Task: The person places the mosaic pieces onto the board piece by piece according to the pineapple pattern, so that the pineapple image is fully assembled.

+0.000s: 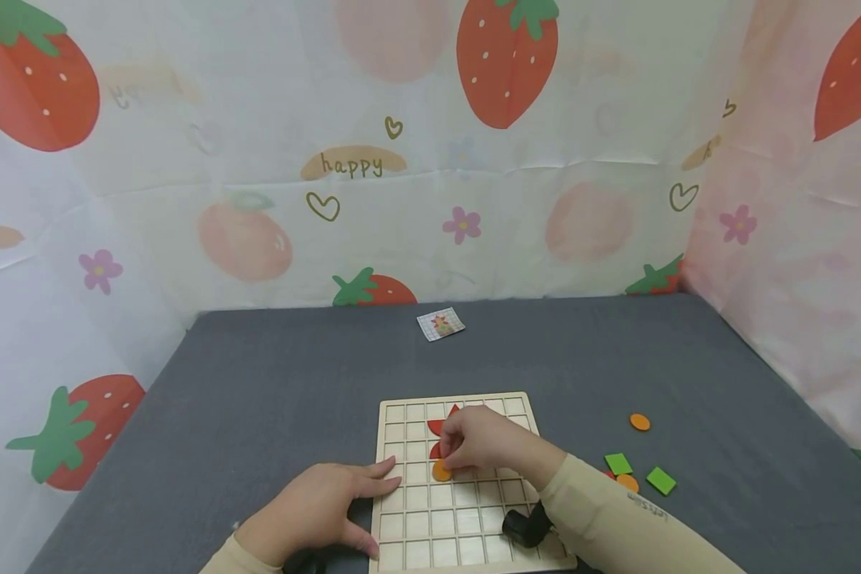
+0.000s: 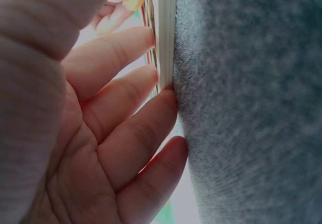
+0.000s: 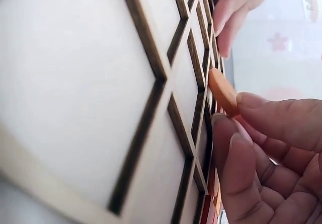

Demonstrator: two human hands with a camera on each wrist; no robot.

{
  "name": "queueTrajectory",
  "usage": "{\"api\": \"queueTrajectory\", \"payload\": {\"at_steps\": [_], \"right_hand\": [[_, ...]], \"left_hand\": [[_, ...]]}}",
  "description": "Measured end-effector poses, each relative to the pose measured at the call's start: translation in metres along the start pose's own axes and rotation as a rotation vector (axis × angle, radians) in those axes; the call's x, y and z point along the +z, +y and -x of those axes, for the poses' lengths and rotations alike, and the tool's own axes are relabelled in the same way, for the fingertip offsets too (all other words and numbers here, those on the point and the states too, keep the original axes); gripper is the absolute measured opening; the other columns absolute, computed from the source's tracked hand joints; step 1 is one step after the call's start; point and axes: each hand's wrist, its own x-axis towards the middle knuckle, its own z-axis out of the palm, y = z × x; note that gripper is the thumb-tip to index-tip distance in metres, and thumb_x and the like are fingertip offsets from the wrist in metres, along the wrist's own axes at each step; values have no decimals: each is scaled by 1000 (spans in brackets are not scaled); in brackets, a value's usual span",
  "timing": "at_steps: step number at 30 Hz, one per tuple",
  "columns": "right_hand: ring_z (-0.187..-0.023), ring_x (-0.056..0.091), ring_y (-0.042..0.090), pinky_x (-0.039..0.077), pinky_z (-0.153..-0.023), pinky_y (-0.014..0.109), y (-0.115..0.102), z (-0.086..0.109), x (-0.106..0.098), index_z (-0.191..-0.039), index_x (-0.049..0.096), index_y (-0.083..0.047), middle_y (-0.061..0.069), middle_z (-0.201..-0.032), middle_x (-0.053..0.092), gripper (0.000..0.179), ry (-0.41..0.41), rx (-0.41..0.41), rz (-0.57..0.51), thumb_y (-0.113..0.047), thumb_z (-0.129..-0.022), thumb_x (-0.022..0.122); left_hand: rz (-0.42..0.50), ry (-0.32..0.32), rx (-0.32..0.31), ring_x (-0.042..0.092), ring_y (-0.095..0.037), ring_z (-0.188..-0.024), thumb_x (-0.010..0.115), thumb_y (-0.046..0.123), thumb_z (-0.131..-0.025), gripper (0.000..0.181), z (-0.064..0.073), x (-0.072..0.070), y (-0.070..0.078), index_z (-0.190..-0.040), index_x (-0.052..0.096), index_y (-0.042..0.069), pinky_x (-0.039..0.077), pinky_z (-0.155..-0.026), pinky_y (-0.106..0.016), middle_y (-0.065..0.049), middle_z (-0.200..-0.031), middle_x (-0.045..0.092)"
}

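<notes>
A pale wooden grid board (image 1: 418,526) lies on the grey-covered table. My right hand (image 1: 482,438) is over its middle, pinching an orange disc (image 1: 441,471) between thumb and fingers. In the right wrist view the disc (image 3: 223,91) is tilted on edge against the grid. Just beyond it, red pieces (image 1: 435,427) lie in the board's cells, partly hidden by the right hand. My left hand (image 1: 323,502) rests at the board's left edge with its fingers extended. The left wrist view shows fingertips (image 2: 168,100) touching the board's side.
To the right of the board lie a single orange disc (image 1: 640,422), two green squares (image 1: 662,481), and another orange disc (image 1: 627,482) beside a partly hidden red piece. A small printed card (image 1: 441,324) is near the table's back edge. Fabric walls (image 1: 273,119) enclose the table.
</notes>
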Motion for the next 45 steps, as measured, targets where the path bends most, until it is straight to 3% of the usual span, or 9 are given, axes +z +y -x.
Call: {"api": "queueTrajectory", "payload": {"at_steps": [11,16,22,26,33,45], "right_hand": [[-61,50,7,42,-57,23,4,-2,-3,-68,64,-15,-10,-66,59,13,-17,-27,-33,-8,-75,72],[-62,52,8,43,-58,26,8,6,-16,-69,64,-14,-8,-67,60,12,16,-40,-73,-8,-76,71],[-62,55,16,48,-59,34,16,25,-39,-77,65,-10,2,-71,62,5,31,31,-138,-10,-82,67],[-62,55,19,48,-60,39,28,38,-56,-81,66,-6,5,-71,61,4,48,55,-156,-10,-83,65],[-64,52,19,45,-59,34,52,59,-79,-82,67,-6,5,-74,61,7,64,92,-118,-13,-83,66],[-67,53,14,46,-60,31,99,91,-91,-80,69,-9,-1,-74,63,5,42,121,-41,-14,-80,69]], "left_hand": [[-6,21,2,51,-11,-117,63,69,-61,83,-1,4,-2,-132,51,28,44,-89,-34,4,-138,45],[-1,17,3,51,-12,-117,61,70,-61,83,-1,4,-2,-132,51,28,44,-89,-34,4,-138,45],[14,-14,-10,50,-12,-118,62,70,-61,84,-2,3,-1,-133,48,29,43,-90,-35,4,-139,43],[15,-13,-8,50,-12,-118,63,68,-61,84,-2,2,-1,-133,49,28,43,-90,-35,4,-139,43],[-3,13,2,50,-12,-118,63,68,-61,84,-1,4,-3,-133,50,27,44,-89,-34,4,-139,44],[6,-7,-14,49,-13,-119,61,70,-59,86,-2,3,-2,-133,48,28,43,-91,-36,4,-140,42]]}}
